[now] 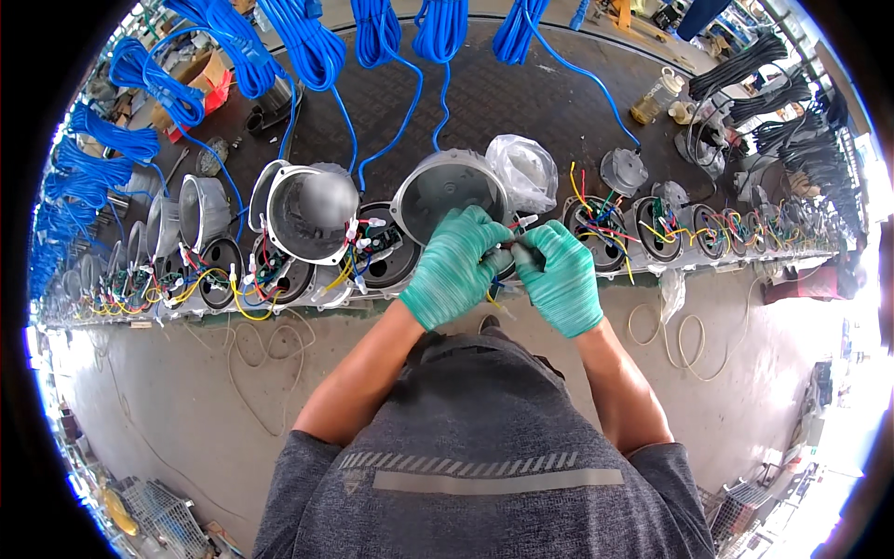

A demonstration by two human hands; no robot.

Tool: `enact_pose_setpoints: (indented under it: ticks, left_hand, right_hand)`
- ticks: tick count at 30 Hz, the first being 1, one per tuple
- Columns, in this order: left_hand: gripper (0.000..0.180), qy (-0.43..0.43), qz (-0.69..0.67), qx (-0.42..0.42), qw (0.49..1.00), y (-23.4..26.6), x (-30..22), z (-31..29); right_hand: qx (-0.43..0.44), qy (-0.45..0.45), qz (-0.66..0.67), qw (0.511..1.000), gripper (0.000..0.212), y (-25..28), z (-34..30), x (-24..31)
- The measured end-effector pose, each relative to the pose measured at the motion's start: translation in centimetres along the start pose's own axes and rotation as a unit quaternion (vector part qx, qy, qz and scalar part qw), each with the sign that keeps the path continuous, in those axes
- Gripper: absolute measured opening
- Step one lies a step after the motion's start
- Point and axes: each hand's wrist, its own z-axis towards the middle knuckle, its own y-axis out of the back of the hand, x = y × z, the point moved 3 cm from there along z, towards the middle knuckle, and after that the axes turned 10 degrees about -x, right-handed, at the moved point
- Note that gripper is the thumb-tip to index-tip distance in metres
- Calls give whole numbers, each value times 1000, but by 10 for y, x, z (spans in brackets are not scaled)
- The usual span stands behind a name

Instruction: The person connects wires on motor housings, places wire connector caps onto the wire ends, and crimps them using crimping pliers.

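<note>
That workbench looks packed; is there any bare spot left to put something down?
Some. The dark bench top is bare behind the grey housing, between the hanging blue cables and the plastic bottle. The front edge is crowded: a row of motor units with coloured wires, where both gloved hands work.

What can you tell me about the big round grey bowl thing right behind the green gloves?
The grey round housing looks like dull cast metal, a shallow cup tipped on its side with its hollow facing the person. A blue cable runs down to its top. The left hand covers its lower rim; a clear plastic bag sits beside it.
</note>
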Motion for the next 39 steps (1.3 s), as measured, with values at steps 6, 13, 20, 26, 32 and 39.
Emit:
enact_pose_setpoints:
  ticks: [6, 13, 20, 26, 32, 39]
  left_hand:
    - [22, -18, -12, 5, 1000, -1, 3, -1]
    - [19, -51, 4, 7, 999, 0, 5, -2]
    - [22, -47, -17, 10, 999, 4, 6, -2]
    - [25, -43, -25, 19, 999, 4, 6, 1]
    - [21, -38, -30, 28, 998, 5, 6, 0]
    - [18, -12, -51, 26, 998, 4, 10, 0]
  right_hand:
    - [-4, -8, -17, 1000, 15, -5, -4, -1]
    - [112, -525, 452, 712, 7, -13, -15, -26]
    - [15, -51, 22, 998, 30, 8, -16, -22]
    - [52, 199, -110, 972, 34, 7, -3, -6]
    - [146, 75, -33, 986, 15, 7, 5, -6]
    - [158, -485, 378, 772, 34, -3, -19, -17]
